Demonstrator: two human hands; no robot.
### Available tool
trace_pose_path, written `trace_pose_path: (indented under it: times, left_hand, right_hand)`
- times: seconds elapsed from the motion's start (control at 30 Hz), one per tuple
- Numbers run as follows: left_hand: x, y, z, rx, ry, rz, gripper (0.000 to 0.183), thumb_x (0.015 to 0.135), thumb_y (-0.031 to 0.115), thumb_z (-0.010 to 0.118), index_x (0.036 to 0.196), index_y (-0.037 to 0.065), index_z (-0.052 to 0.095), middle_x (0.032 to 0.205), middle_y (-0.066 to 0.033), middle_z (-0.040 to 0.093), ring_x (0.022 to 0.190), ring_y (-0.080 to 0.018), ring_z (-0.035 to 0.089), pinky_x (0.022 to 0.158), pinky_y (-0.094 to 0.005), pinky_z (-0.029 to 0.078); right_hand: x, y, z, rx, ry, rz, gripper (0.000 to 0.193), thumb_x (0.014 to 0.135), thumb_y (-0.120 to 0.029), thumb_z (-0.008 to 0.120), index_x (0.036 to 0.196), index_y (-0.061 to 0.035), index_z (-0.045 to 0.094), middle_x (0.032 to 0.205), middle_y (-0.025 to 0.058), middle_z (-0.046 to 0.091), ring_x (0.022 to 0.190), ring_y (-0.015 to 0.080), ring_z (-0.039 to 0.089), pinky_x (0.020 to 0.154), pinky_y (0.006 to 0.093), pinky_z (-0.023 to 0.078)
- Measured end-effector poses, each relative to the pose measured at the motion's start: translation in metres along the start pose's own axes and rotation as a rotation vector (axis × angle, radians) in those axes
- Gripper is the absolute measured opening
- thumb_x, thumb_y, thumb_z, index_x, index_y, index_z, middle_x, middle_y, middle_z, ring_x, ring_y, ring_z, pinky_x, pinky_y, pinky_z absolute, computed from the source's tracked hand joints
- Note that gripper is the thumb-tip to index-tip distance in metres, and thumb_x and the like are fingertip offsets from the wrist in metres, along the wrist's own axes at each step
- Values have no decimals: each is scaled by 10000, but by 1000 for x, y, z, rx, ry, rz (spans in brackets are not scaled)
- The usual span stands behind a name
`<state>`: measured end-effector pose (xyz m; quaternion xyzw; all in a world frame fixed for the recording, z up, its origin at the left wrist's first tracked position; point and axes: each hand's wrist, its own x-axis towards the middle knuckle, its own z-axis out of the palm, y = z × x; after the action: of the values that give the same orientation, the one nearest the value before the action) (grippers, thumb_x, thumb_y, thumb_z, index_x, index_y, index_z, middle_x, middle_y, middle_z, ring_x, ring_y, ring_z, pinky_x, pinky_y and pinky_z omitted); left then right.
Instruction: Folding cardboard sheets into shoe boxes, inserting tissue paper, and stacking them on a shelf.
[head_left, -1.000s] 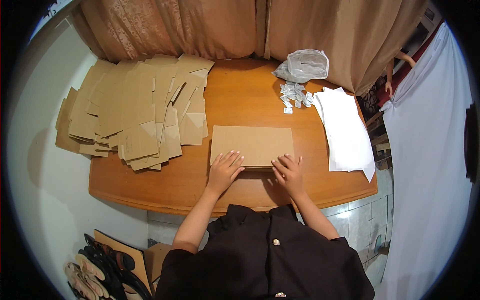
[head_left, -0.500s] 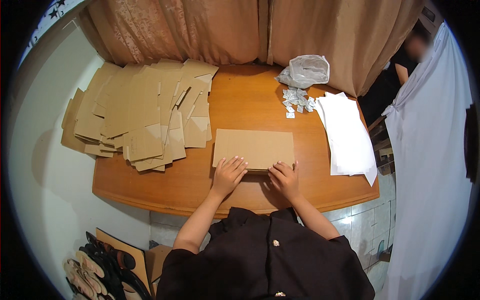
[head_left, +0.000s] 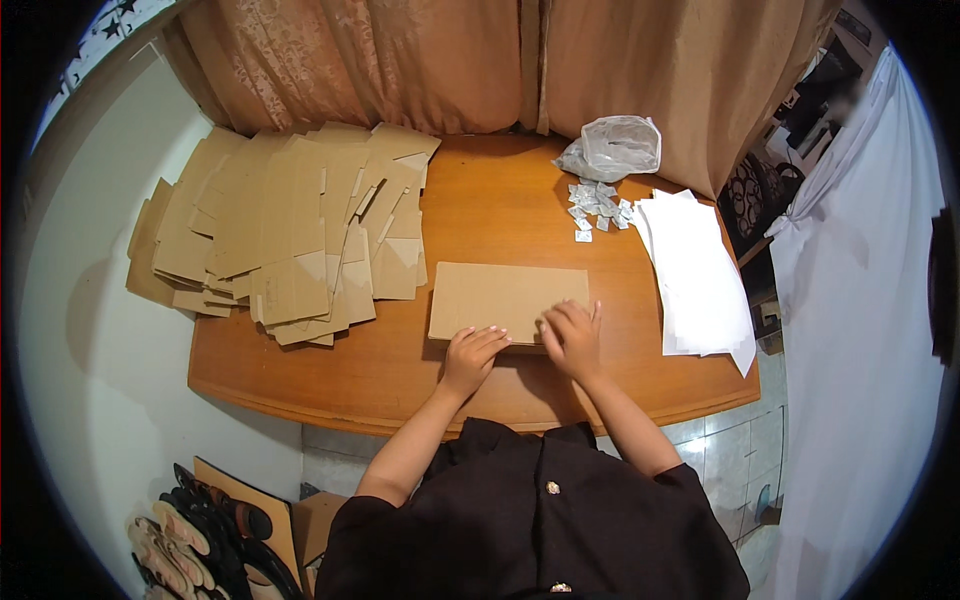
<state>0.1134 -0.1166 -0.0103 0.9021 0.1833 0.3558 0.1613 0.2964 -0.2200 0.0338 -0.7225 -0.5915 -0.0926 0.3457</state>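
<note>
A closed brown cardboard box (head_left: 510,292) lies flat on the table in front of me. My left hand (head_left: 474,358) rests along its near edge, fingers extended over the top, gripping nothing. Above the near right corner of the box hovers my right hand (head_left: 571,338), its fingers loosely bent and apart, with nothing seen in it. Whether its fingertips still touch the lid, I cannot tell.
Flat cardboard box blanks (head_left: 290,225) cover the left of the wooden table (head_left: 480,200). At the back right, small sachets (head_left: 597,203) lie before a clear plastic bag (head_left: 622,147). White paper sheets (head_left: 695,275) are stacked at the right edge. Shoes (head_left: 215,530) stand at lower left.
My right hand has lifted from the near edge and moved a little farther over the box. My left hand has slid slightly right along the edge. The person at the far right is gone from view.
</note>
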Motion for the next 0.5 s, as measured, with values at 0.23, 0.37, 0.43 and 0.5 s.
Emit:
trace_pose_path:
  times: [0.23, 0.37, 0.43, 0.5]
  left_hand:
    - [8, 7, -3, -52, -10, -64, 128, 804, 92, 606, 922, 123, 644, 1013, -13, 665, 1001, -168, 613, 856, -367, 420]
    - [7, 7, -9, -50, 19, -100, 171, 799, 150, 647, 966, 115, 629, 990, -21, 667, 1000, -175, 610, 883, -379, 399]
    - [6, 5, -10, -62, 5, -109, 216, 786, 166, 668, 991, 116, 627, 991, -24, 666, 1008, -177, 604, 915, -391, 375]
    - [4, 3, -14, 61, -70, -170, 350, 786, 205, 676, 1107, 104, 578, 1165, -88, 590, 1156, -228, 508, 982, -459, 311]
  right_hand:
    - [58, 45, 8, -87, -223, 307, 554, 767, -324, 629, 1265, -130, 482, 1342, 120, 427, 1284, 318, 336, 1024, 638, 180]
    - [60, 55, -3, 47, -484, 476, 602, 740, -405, 661, 1259, -149, 493, 1334, 94, 447, 1279, 301, 350, 1016, 641, 175]
    - [50, 57, -7, 53, -457, 486, 570, 737, -381, 679, 1227, -135, 523, 1280, 95, 496, 1229, 300, 408, 1000, 600, 238]
    - [32, 64, -11, 56, -428, 501, 537, 734, -358, 696, 1194, -121, 553, 1225, 96, 544, 1179, 300, 465, 985, 559, 302]
